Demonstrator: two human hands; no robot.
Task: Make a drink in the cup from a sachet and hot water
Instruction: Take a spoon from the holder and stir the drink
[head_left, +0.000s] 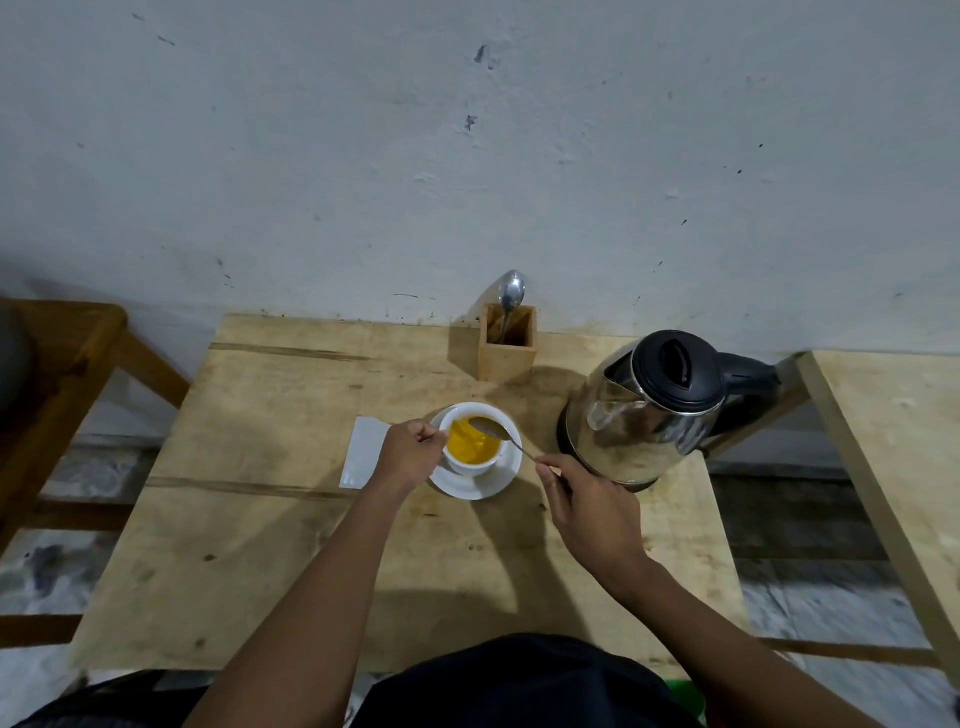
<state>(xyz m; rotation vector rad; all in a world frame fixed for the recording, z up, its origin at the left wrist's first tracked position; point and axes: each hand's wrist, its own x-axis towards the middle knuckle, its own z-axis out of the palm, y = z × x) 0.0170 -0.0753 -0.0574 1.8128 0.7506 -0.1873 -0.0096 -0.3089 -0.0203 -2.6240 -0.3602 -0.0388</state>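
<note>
A white cup filled with orange-yellow liquid stands on a white saucer in the middle of the wooden table. My left hand grips the cup's left side. My right hand pinches the handle end of a metal spoon, whose bowl hovers over the drink at the cup's far rim. A white sachet lies flat on the table left of the cup, partly under my left hand.
A steel electric kettle with a black lid stands right of the cup, close to my right hand. A wooden holder with another spoon sits at the back by the wall. Wooden furniture flanks the table on both sides.
</note>
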